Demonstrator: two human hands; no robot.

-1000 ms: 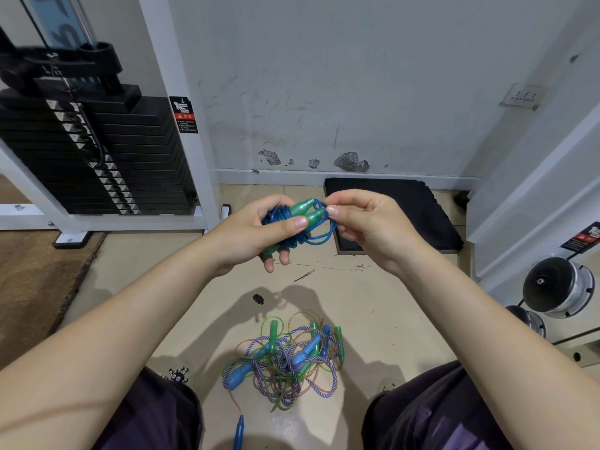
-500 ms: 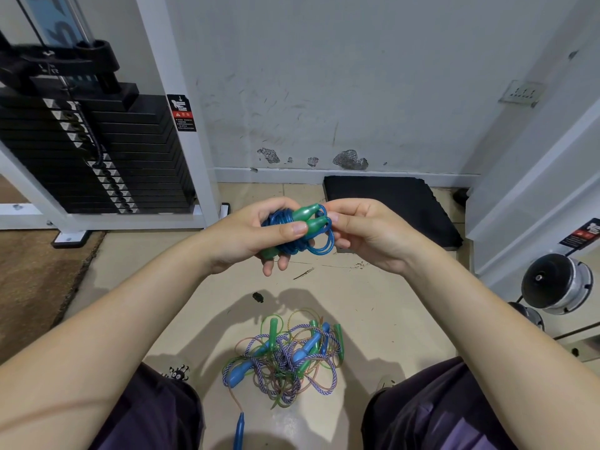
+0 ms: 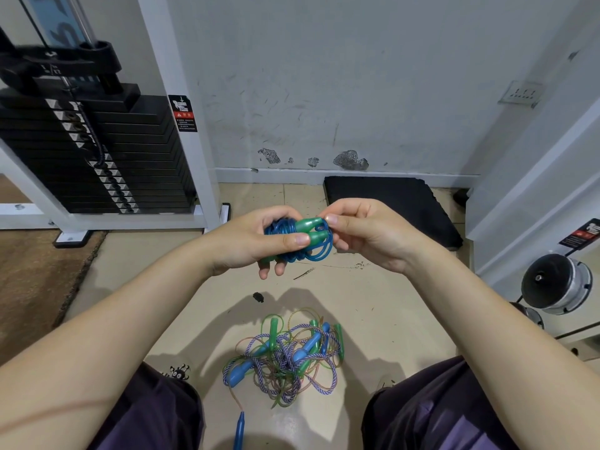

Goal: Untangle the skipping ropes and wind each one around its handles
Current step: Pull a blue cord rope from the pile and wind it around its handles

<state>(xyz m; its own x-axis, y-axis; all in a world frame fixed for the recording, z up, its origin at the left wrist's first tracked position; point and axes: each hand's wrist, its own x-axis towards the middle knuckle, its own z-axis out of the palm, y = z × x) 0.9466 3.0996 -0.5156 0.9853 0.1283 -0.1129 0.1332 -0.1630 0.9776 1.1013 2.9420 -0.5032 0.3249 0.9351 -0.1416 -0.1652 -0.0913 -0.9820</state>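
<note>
My left hand (image 3: 250, 241) grips two green handles (image 3: 308, 230) held side by side, with blue rope (image 3: 282, 227) wound around them. A loose blue loop (image 3: 319, 254) hangs under the handle tips. My right hand (image 3: 367, 232) pinches the rope at the handle tips with thumb and forefinger. On the floor between my knees lies a tangled pile of ropes (image 3: 285, 355), with green and blue handles, a purple-white braided cord and thin clear cords. One blue handle (image 3: 239, 430) lies apart at the bottom edge.
A black weight stack (image 3: 97, 157) in a white frame stands at the left, with a brown mat (image 3: 35, 280) before it. A black foam pad (image 3: 389, 206) lies against the wall. Dumbbell ends (image 3: 555, 284) sit at the right. My knees (image 3: 454, 414) flank the pile.
My right hand dipped toward the bundle and has come back up to the handle tips, carrying the blue rope around them. The left hand held the bundle steady.
</note>
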